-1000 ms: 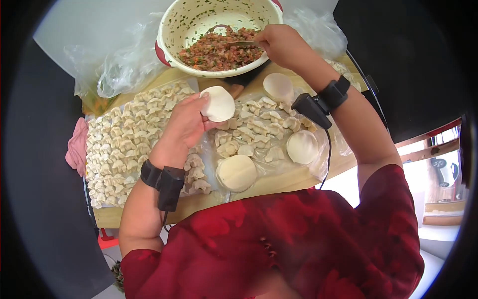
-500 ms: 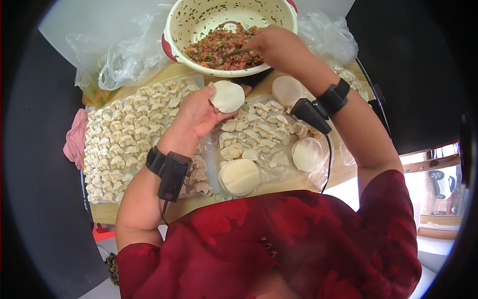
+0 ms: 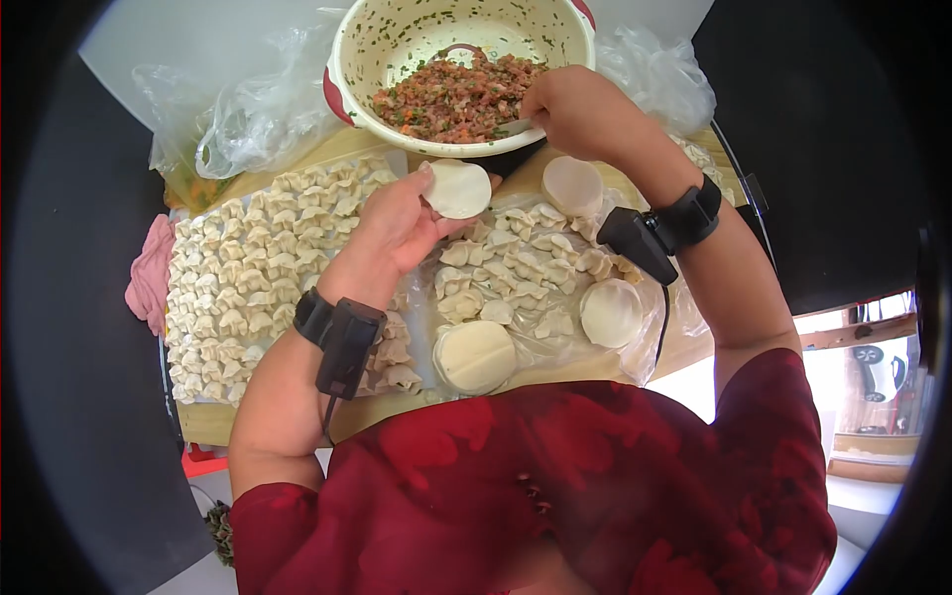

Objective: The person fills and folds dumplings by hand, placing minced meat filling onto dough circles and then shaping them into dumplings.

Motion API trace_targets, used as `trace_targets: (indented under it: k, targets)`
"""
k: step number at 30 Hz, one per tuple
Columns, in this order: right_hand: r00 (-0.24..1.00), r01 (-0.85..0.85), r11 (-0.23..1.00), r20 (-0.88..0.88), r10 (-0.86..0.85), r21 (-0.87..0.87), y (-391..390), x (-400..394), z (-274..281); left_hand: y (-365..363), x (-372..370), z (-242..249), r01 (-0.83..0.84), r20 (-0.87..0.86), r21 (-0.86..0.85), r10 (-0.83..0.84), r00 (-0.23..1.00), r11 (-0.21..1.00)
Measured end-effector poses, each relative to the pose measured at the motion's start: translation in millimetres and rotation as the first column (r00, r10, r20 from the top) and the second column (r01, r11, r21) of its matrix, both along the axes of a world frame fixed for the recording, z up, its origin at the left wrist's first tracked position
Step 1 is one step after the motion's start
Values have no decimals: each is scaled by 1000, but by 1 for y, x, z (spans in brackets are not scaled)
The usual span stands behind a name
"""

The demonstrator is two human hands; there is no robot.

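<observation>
A round white dumpling wrapper (image 3: 459,189) lies flat across the fingers of my left hand (image 3: 395,220), with the thumb on its edge. Just beyond it stands a large cream bowl (image 3: 362,104) with minced filling (image 3: 451,99) flecked with green and orange. My right hand (image 3: 575,107) is closed at the bowl's near right rim. From its fingers a thin metal utensil (image 3: 514,127) reaches into the filling; its end is mostly hidden. Folded dumplings (image 3: 511,258) lie close below my left hand.
Rows of dumplings (image 3: 263,263) cover a tray at the left. Stacks of wrappers (image 3: 476,357) sit at the near edge, with more wrappers (image 3: 612,312) at the right and another stack (image 3: 572,185) behind. Plastic bags (image 3: 263,109) flank the bowl; a pink cloth (image 3: 151,276) hangs at the left edge.
My right hand has shifted toward me and to the right, drawing the utensil from the middle of the filling to the bowl's near right side. My left hand has barely moved.
</observation>
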State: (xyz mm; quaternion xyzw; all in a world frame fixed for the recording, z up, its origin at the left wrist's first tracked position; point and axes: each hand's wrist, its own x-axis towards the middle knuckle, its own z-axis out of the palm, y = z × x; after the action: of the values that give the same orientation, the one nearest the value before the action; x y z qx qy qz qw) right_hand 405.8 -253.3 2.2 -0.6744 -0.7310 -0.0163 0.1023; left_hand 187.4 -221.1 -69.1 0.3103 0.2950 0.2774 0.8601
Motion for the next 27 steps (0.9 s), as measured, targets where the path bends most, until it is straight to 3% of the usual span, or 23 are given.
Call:
trace_targets:
  k: [5, 8, 10, 11, 13, 17, 19, 23, 25, 27]
  targets:
    - [983, -48, 998, -176, 43, -27, 8, -5, -6, 0, 3, 4, -77, 105, -75, 84, 991, 994]
    - [956, -87, 991, -273, 111, 99, 13, -7, -16, -3, 2, 11, -141, 143, -112, 156, 977, 984]
    - [945, -175, 931, -210, 250, 320, 25, -4, -27, -2, 1, 14, -148, 131, -122, 164, 978, 981]
    - [945, -176, 931, -209, 251, 321, 29, -1, -30, -1, 1, 12, -149, 131, -121, 164, 978, 981]
    - [981, -177, 960, -33, 189, 216, 36, 2, -33, 5, 1, 5, -145, 139, -87, 156, 978, 986]
    - [970, -228, 963, -50, 237, 142, 36, 8, -32, 8, 1, 1, -149, 135, -51, 155, 979, 988]
    - [937, -258, 947, -190, 293, 189, 31, 8, -31, 8, 3, 2, -165, 116, -36, 168, 979, 986]
    - [934, -243, 959, -232, 273, 149, 11, 3, -23, 9, 3, 3, -168, 129, -24, 170, 977, 986]
    - [903, -147, 967, -371, 217, 208, -8, -8, -23, 8, 2, 4, -163, 152, -55, 170, 974, 985]
    - [907, -169, 949, -335, 256, 267, -19, -12, -27, 8, 1, 2, -170, 161, -64, 178, 971, 983]
